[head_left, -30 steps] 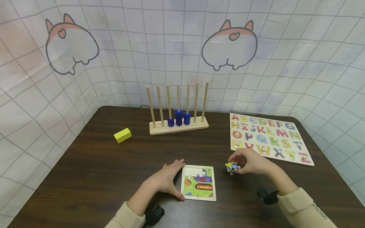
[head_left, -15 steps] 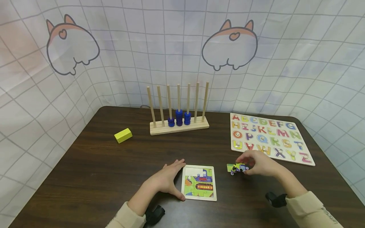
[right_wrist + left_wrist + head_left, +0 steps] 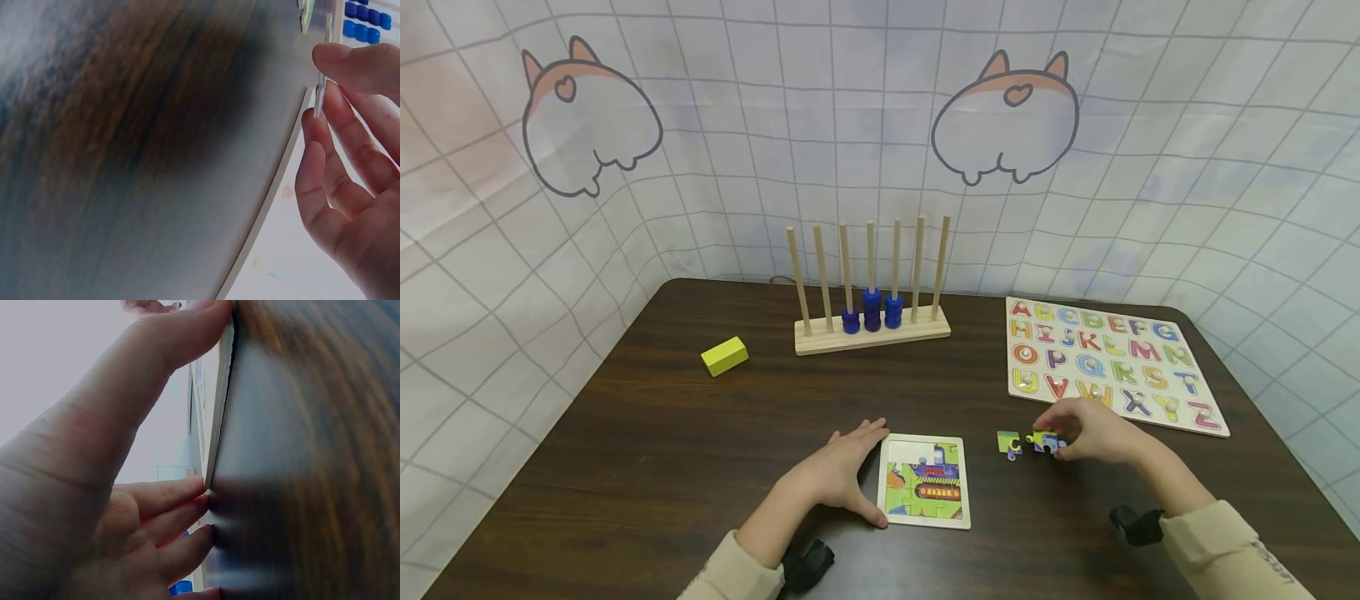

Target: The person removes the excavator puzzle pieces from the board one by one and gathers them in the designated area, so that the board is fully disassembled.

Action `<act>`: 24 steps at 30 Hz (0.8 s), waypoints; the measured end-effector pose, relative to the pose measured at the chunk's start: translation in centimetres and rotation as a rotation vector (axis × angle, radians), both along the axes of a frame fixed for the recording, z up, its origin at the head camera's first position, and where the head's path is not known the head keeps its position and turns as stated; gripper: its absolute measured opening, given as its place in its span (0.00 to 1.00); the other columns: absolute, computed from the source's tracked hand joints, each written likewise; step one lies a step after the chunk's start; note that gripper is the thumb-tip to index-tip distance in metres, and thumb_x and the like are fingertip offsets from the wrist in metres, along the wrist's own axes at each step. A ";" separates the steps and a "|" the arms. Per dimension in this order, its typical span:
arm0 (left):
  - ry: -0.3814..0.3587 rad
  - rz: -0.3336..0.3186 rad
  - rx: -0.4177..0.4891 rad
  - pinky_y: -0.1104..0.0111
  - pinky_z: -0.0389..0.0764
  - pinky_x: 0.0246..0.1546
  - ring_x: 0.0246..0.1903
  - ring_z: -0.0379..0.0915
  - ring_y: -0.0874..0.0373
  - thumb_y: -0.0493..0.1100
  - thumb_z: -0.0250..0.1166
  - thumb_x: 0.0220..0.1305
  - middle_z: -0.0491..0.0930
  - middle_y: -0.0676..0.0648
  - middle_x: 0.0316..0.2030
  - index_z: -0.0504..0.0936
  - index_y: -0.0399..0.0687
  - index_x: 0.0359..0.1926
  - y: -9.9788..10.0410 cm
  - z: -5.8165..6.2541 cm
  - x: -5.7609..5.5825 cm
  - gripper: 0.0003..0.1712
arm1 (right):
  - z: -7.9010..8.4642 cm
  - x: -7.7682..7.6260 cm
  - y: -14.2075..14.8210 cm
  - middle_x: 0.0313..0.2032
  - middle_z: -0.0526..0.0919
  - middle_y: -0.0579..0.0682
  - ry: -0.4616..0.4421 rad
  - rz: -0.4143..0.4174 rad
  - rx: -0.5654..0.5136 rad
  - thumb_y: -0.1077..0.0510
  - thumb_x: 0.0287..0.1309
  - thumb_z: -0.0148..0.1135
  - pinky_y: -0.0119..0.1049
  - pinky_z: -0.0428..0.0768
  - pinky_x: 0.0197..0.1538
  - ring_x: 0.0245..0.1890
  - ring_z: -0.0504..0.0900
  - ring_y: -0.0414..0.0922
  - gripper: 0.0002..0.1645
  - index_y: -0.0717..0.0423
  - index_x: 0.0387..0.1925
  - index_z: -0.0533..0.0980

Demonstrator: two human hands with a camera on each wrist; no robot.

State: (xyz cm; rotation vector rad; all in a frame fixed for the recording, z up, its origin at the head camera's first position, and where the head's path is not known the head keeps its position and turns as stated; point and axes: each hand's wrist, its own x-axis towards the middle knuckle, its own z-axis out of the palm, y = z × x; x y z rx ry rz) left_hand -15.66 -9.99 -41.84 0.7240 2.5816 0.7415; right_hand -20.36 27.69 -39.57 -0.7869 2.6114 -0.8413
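Observation:
My left hand (image 3: 837, 468) lies at the left edge of a square jigsaw puzzle (image 3: 927, 492) showing a digger-like vehicle, thumb at the lower corner and fingertips at the upper one. In the left wrist view, its fairly straight fingers (image 3: 165, 497) meet the tray's edge low over the table. The puzzle's top left part is bare white. My right hand (image 3: 1093, 432) pinches a yellow, green and purple puzzle piece (image 3: 1045, 442) between thumb and fingers; the right wrist view shows this piece (image 3: 320, 97) edge-on. Another puzzle piece (image 3: 1010, 444) lies on the table just left of it.
A wooden alphabet board (image 3: 1112, 367) with knobbed letters lies at the back right. Behind the puzzle stands a peg rack (image 3: 872, 335) holding blue beads on three pegs. A yellow block (image 3: 725, 357) rests at the left on the dark table (image 3: 647, 467). A gridded cloth hangs behind.
My right hand has moved to the right with one puzzle piece. A second piece, earlier bunched with it, now lies separate on the table. The left hand and puzzle have stayed put.

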 end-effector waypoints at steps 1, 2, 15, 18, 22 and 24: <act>0.000 0.000 0.001 0.44 0.46 0.62 0.68 0.42 0.49 0.60 0.78 0.30 0.51 0.45 0.69 0.58 0.42 0.67 0.0 0.0 0.0 0.63 | -0.1 -0.1 0.1 0.38 0.80 0.49 -0.001 0.000 0.002 0.64 0.40 0.71 0.34 0.77 0.37 0.35 0.75 0.44 0.19 0.58 0.40 0.79; -0.001 0.000 0.001 0.44 0.46 0.62 0.68 0.42 0.49 0.60 0.78 0.30 0.51 0.45 0.69 0.58 0.43 0.67 0.0 0.0 0.0 0.63 | -0.1 -0.1 0.1 0.38 0.81 0.49 -0.002 0.001 -0.001 0.64 0.40 0.71 0.34 0.77 0.37 0.35 0.75 0.44 0.19 0.59 0.40 0.79; -0.004 0.003 -0.014 0.44 0.46 0.62 0.68 0.41 0.50 0.60 0.78 0.30 0.51 0.46 0.69 0.58 0.44 0.67 0.1 0.0 0.0 0.63 | -0.6 -0.4 0.1 0.37 0.82 0.49 0.002 0.006 0.028 0.65 0.38 0.72 0.34 0.76 0.35 0.34 0.75 0.44 0.19 0.59 0.38 0.80; -0.004 0.004 -0.010 0.45 0.46 0.62 0.68 0.41 0.50 0.60 0.78 0.30 0.51 0.46 0.69 0.58 0.43 0.67 0.1 0.1 0.1 0.63 | -0.7 -0.4 0.0 0.36 0.81 0.48 0.008 0.007 0.039 0.66 0.37 0.72 0.34 0.76 0.35 0.33 0.75 0.44 0.18 0.58 0.37 0.80; -0.005 0.003 -0.006 0.44 0.46 0.62 0.68 0.41 0.50 0.60 0.78 0.30 0.51 0.45 0.69 0.58 0.43 0.67 0.1 0.0 0.0 0.63 | -0.7 -0.4 -0.1 0.36 0.81 0.48 0.003 0.002 0.056 0.66 0.37 0.72 0.35 0.76 0.35 0.34 0.74 0.44 0.18 0.58 0.37 0.80; -0.003 0.002 -0.005 0.44 0.46 0.62 0.68 0.42 0.49 0.61 0.77 0.30 0.51 0.45 0.69 0.58 0.42 0.67 0.0 0.0 0.0 0.63 | -0.7 -0.4 -0.2 0.36 0.81 0.48 0.001 -0.004 0.062 0.66 0.37 0.72 0.36 0.76 0.36 0.34 0.74 0.44 0.18 0.58 0.36 0.80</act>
